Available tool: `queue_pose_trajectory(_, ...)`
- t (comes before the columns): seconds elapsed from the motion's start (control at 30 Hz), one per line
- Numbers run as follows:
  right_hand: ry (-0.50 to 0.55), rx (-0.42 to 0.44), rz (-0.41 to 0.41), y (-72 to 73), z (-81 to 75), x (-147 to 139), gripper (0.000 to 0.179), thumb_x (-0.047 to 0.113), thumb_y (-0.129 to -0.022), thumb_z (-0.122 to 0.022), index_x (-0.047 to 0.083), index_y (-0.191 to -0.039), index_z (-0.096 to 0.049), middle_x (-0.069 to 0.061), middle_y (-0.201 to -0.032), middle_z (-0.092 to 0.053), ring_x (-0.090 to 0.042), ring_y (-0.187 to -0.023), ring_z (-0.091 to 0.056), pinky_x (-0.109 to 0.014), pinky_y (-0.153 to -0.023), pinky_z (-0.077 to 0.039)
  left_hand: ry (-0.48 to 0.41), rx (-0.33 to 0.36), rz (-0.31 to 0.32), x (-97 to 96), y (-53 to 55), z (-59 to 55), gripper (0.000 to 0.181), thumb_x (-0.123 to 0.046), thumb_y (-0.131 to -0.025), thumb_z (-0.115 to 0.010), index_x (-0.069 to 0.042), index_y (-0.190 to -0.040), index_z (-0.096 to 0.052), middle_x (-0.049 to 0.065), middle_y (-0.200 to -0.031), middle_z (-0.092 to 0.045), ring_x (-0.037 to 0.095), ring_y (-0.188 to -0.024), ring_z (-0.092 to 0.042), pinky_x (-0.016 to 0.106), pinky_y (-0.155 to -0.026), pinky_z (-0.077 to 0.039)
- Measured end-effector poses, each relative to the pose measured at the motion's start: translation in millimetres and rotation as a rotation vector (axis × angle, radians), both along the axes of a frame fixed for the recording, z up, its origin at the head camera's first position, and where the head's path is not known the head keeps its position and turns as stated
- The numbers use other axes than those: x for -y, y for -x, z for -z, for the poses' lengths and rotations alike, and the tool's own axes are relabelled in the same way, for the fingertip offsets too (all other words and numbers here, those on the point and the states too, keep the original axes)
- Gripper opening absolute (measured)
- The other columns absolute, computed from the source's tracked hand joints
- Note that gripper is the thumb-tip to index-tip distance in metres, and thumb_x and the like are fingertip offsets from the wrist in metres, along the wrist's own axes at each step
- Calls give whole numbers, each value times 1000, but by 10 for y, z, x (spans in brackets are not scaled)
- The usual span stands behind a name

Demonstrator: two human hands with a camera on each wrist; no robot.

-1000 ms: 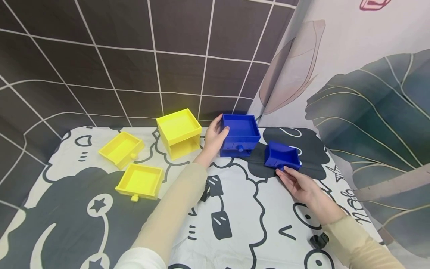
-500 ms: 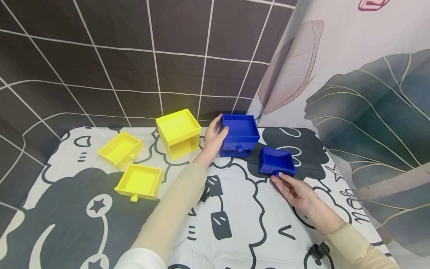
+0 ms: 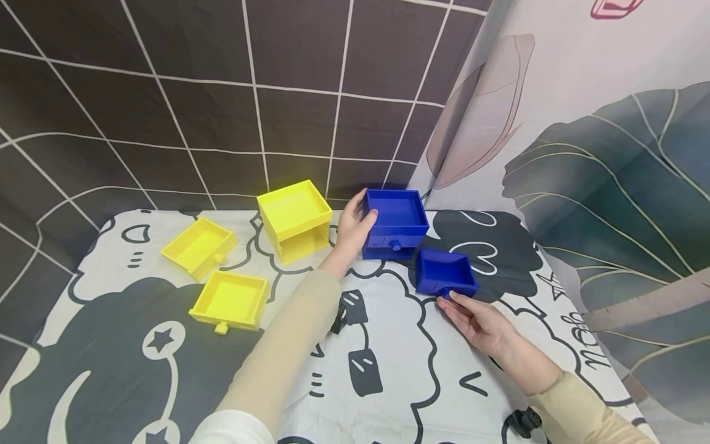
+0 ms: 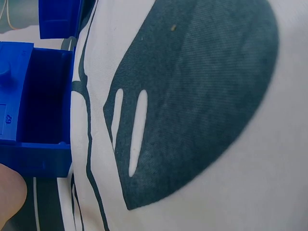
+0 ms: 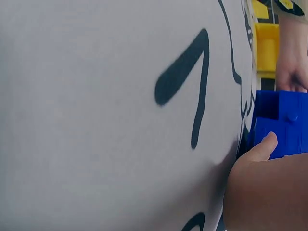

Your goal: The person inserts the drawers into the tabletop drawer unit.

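Observation:
In the head view a small blue cabinet [image 3: 397, 213] stands at the back of the cloth. A drawer with a round knob fills its upper slot, while its lower slot is a dark gap. My left hand [image 3: 352, 233] grips the cabinet's left side, thumb at the front edge. In front and to the right, a loose blue drawer [image 3: 444, 271] faces up, apart from the cabinet and tilted slightly. My right hand [image 3: 484, 327] pinches the drawer's knob between thumb and fingers. The left wrist view shows the cabinet's hollow lower slot [image 4: 48, 96] and part of the drawer [image 4: 58, 18].
A yellow cabinet [image 3: 294, 219] with an open front stands left of the blue one. Two yellow drawers, one farther back [image 3: 199, 246] and one nearer [image 3: 232, 297], lie at the left. A dark tiled-pattern backdrop [image 3: 299, 117] rises behind the patterned cloth [image 3: 399, 345].
My right hand has brought the blue drawer leftward and a little nearer to me, closer to the front of the blue cabinet. My left hand and the cabinet have stayed put.

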State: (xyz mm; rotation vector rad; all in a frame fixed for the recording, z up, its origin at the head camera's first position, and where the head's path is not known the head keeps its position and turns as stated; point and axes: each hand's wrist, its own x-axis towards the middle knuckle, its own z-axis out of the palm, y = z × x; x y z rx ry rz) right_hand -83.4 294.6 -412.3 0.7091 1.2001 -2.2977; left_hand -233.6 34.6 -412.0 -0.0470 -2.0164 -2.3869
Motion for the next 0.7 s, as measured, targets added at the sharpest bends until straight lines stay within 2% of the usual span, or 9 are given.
queue_pose_trajectory(0.3, 9, -7, -41, -33, 24, 107, 29, 5, -109, -55, 4, -92, -79, -12, -93, -83, -17, -90, -82, -20, -88, -66, 3, -1, 1, -4, 10, 8, 59, -4, -103, -60, -10, -160, -46, 10, -170, -43, 27, -159, -38, 33, -134, -32)
queue_pose_trajectory(0.7, 6, 7, -45, -29, 41, 286, 30, 5, -109, -55, 5, -91, -79, -11, -93, -83, -14, -91, -82, -20, -90, -66, 9, 2, -4, -10, 0, 0, 60, -4, -102, -60, -10, -160, -46, 10, -169, -43, 28, -159, -39, 33, -134, -33)
